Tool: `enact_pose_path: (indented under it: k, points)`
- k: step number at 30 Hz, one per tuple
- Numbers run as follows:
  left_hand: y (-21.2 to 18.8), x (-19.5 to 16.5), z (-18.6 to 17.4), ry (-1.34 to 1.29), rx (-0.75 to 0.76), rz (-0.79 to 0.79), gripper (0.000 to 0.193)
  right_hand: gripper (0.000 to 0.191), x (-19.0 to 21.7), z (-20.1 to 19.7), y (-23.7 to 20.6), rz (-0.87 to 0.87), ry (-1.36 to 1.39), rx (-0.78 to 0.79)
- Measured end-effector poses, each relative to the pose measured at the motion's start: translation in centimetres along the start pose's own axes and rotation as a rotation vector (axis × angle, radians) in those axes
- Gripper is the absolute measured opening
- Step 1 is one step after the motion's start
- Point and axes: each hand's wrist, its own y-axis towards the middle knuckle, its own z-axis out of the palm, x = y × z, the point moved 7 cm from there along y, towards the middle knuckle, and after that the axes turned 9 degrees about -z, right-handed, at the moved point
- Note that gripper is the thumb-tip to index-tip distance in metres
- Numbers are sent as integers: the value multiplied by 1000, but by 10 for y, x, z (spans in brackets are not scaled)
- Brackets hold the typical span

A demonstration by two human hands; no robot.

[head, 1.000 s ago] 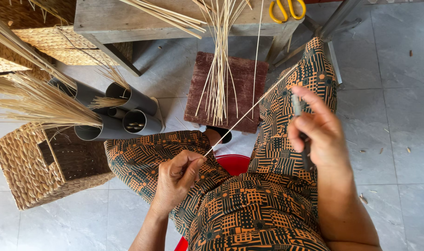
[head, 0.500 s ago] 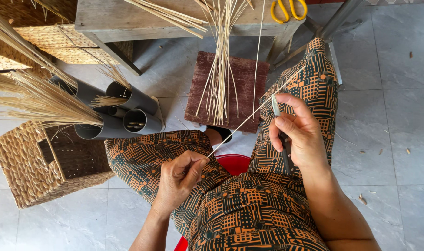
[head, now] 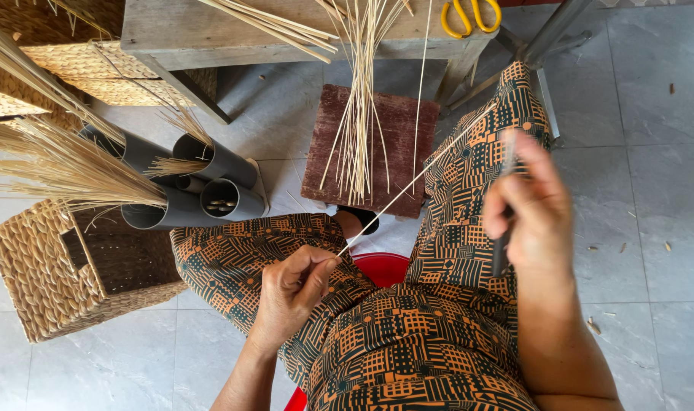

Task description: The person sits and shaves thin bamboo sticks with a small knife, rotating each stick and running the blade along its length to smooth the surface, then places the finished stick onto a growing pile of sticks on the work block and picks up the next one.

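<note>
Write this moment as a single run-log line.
left hand: pinches thin reed end | right hand: grips dark tool, blurred | nearby: grey tubes, woven basket

A single head-worn camera looks almost straight down over the seated person's lap, close enough that the left hand (head: 290,293) and right hand (head: 531,207) fill the lower half. The top of the view faces forward, taking in the wooden bench (head: 210,34), the grey tubes (head: 210,183) and the woven basket (head: 35,281) on the tiled floor (head: 644,183). There is no second view to share anything with.
</note>
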Motion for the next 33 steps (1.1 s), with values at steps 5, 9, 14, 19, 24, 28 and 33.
enact_pose_path:
  k: [5,9,14,19,24,28,33]
  points:
    - [-1,-2,8,-4,29,7,7,45,-42,53,-26,279,-165,256]
    - [-3,-4,10,-56,81,-62,9,35,-60,67,-29,316,-199,315]
    - [2,-16,19,-118,73,-16,12,36,-61,76,-37,326,-181,407]
    - [11,-30,29,-94,4,95,9,35,-66,84,-42,367,-218,435]
    - [3,-51,25,102,-128,320,7,32,-66,83,-41,371,-260,402]
    - [-2,-56,23,195,-140,357,9,31,-67,85,-43,394,-203,365]
    - [-3,-52,22,175,-144,333,5,30,-53,75,-30,347,-237,327]
